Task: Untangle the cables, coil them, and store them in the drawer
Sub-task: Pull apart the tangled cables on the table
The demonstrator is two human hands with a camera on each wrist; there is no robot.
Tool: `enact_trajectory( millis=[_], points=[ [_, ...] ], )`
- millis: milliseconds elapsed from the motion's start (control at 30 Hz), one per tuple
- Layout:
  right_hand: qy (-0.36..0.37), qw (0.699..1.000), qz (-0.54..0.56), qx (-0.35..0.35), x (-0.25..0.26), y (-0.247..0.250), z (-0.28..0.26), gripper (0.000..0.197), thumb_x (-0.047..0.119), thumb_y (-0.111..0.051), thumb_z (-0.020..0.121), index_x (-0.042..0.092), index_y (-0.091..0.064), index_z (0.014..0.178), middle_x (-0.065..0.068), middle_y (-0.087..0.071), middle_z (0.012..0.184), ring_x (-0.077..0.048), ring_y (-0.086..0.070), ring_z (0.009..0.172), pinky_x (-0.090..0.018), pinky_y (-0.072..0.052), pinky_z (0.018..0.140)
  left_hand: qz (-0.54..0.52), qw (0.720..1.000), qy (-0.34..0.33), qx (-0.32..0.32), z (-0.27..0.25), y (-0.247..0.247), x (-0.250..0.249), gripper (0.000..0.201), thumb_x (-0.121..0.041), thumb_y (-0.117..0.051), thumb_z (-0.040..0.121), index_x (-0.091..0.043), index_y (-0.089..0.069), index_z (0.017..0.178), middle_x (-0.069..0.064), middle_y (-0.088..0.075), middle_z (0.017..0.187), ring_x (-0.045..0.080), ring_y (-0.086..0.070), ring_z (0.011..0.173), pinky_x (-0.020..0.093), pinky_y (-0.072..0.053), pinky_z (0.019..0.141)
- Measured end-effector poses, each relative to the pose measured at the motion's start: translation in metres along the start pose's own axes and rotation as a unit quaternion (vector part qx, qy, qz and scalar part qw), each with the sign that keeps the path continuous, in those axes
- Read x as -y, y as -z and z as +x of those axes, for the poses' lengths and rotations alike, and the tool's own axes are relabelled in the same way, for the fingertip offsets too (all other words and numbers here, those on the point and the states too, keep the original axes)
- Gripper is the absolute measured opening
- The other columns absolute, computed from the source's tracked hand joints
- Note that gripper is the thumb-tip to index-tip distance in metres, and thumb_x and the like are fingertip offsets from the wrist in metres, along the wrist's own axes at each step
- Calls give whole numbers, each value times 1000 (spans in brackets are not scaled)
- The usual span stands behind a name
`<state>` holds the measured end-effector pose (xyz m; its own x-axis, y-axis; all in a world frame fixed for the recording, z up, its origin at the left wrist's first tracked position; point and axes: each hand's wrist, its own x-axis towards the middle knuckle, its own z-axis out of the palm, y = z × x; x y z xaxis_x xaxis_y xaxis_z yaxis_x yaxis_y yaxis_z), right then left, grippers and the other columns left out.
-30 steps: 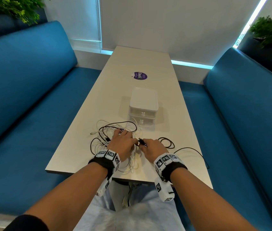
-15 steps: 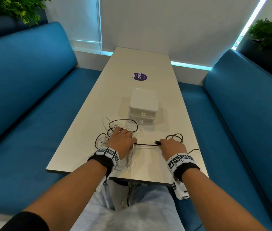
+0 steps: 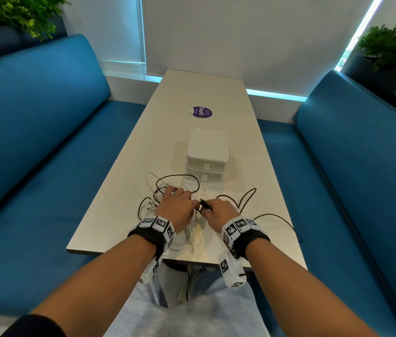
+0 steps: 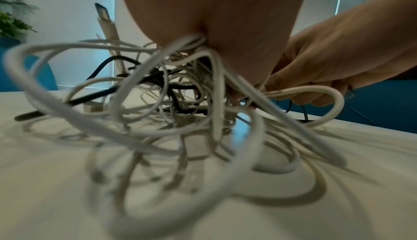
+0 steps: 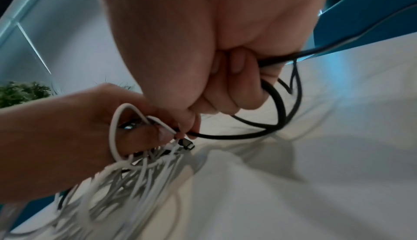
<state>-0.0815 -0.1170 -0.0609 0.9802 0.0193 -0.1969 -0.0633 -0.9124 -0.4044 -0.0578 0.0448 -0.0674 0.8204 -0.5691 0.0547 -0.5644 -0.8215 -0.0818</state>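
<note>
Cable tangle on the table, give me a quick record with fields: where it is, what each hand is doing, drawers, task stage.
tangle: white cables and black cable on the table, near its front edge
left hand: grips the white bundle
right hand: grips the black cable near its plug
hands: close together, nearly touching
drawer unit: white, two drawers, both closed, behind the tangle
stage: untangling; nothing coiled or stored

Each forearm is bare from the elbow to a black wrist strap (image 3: pixel 148 235). Each strap carries a band of white square tiles (image 3: pixel 158 223) printed with black-and-white coded markers. A white block-shaped camera unit (image 3: pixel 231 269) bearing the same markers hangs below each wrist. A black sleeve edge (image 3: pixel 34 325) shows at the left upper arm. Light blue trousers (image 3: pixel 187 314) cover the lap.
</note>
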Motion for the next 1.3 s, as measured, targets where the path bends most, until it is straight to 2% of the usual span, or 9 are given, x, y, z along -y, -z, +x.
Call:
enact_trajectory(
  millis=[133,300,467,567,700,800,1000,1200,1300],
  points=[
    [2,999,-34,11,-6,1,-2,23,34,-51,98,18,-65,103,-7,-66,93,-28,-63,87,-36,-50,72,15,1000,-23,5,0,2,-3,30,-23,-47,95,-31,-61,120,-1,-57,109,24,-48,115,48,-24,105],
    [21,988,-155,1,-13,10,-6,26,35,-43,103,17,-59,112,-7,-63,102,-30,-62,92,-35,-49,71,44,998,-43,5,-1,8,2,29,-25,-49,92,-32,-63,117,-2,-61,110,23,-51,115,50,-24,107],
    [-15,986,-163,-12,-30,25,-12,26,35,-40,103,20,-58,113,-7,-64,102,-29,-62,88,-34,-48,69,63,996,-53,23,-1,12,10,34,-23,-50,90,-30,-60,122,-2,-60,116,24,-49,117,51,-21,108],
    [-30,981,-192,-18,-36,32,-16,26,34,-38,104,19,-57,114,-5,-62,98,-27,-62,86,-36,-50,72,58,997,-50,22,-1,13,11,35,-25,-51,90,-33,-59,123,-3,-60,118,23,-49,118,50,-21,106],
    [-52,975,-215,-31,-42,34,-17,24,29,-38,103,19,-57,115,-4,-62,100,-24,-59,79,-34,-49,69,55,998,-35,12,-4,15,17,34,-27,-49,91,-36,-59,122,-7,-61,116,21,-50,116,49,-23,106],
    [-38,972,-231,-27,-35,28,-18,21,21,-41,101,18,-59,114,-5,-64,104,-26,-63,88,-33,-45,67,60,998,-27,20,-2,17,13,32,-21,-48,90,-33,-61,117,-5,-62,111,22,-51,114,48,-23,106],
    [-30,990,-113,-84,-7,15,-15,20,30,-44,100,14,-52,109,-9,-62,99,-32,-61,86,-34,-44,66,68,997,-22,19,-2,15,5,28,-20,-48,89,-28,-64,111,-1,-64,106,25,-52,109,48,-28,102],
    [-6,992,-49,-117,3,10,-13,38,38,-45,100,29,-43,136,-7,-66,106,-29,-62,99,-35,-46,70,60,997,-33,29,0,15,6,29,-21,-49,89,-29,-65,112,-1,-64,105,25,-51,110,47,-27,100],
    [26,996,0,-85,5,5,-10,31,38,-48,98,27,-56,125,-6,-69,101,-27,-63,96,-36,-50,75,39,998,-35,20,0,13,6,34,-20,-49,89,-33,-63,118,-3,-63,109,23,-50,112,46,-26,102]
  ],
)
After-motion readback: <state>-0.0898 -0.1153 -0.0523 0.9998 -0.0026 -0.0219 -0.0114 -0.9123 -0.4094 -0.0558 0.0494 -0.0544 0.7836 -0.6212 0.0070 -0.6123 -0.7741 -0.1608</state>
